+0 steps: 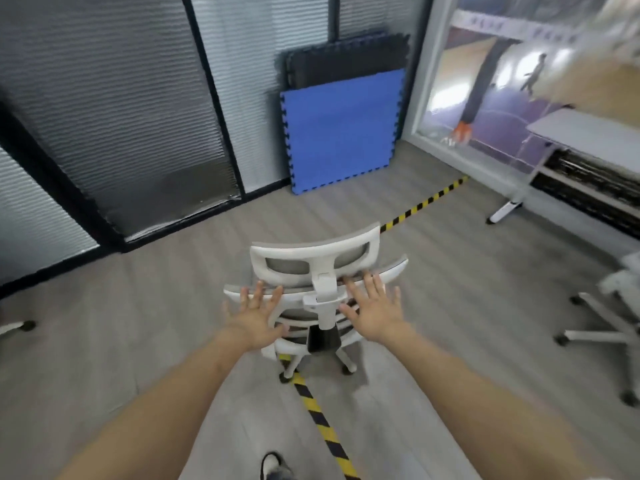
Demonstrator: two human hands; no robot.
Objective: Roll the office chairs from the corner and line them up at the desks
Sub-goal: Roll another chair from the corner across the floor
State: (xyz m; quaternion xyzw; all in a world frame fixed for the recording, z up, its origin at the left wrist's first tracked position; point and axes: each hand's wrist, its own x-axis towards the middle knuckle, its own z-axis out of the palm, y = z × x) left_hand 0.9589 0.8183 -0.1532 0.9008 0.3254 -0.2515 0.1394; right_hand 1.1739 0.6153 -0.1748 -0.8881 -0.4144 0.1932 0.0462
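The floor [104, 341] was grey plank, crossed by a yellow-and-black tape [322, 420]. A blue mat [341, 133] leaned in the corner against darker mats [346, 60]. A white table [588, 128] stood at right. The chair [317, 261], white-framed with grey mesh and a headrest, stood on the tape, back toward the person. The left hand [254, 315] and right hand [375, 311] were spread flat, fingers straight, at the backrest's top edge, gripping nothing. No writing was legible.
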